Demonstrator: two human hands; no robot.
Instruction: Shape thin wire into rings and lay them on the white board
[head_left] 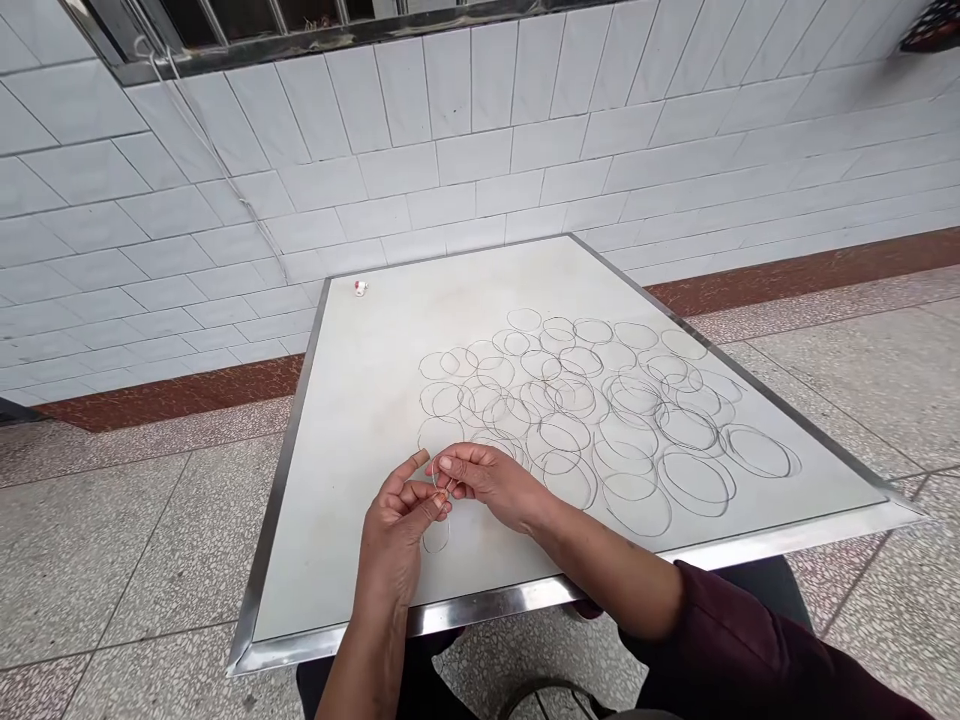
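Observation:
A thin wire loop [436, 552] is pinched between the fingertips of both hands above the near part of the table. My left hand [397, 530] grips it between thumb and fingers, with the index finger raised. From the right, my right hand [491, 482] closes its thumb and fingertips on the upper part of the wire, touching the left fingers. Part of the loop hangs below the fingers; the point where they meet hides the rest. Several thin wire rings [564, 432] lie flat and overlapping just beyond and right of my hands.
The white table [330, 470] has a metal edge [510, 600] close to my body. A small red and white object [361, 288] sits in its far left corner. Behind stands a white tiled wall [472, 160] with a barred window [247, 20]. Speckled floor surrounds the table.

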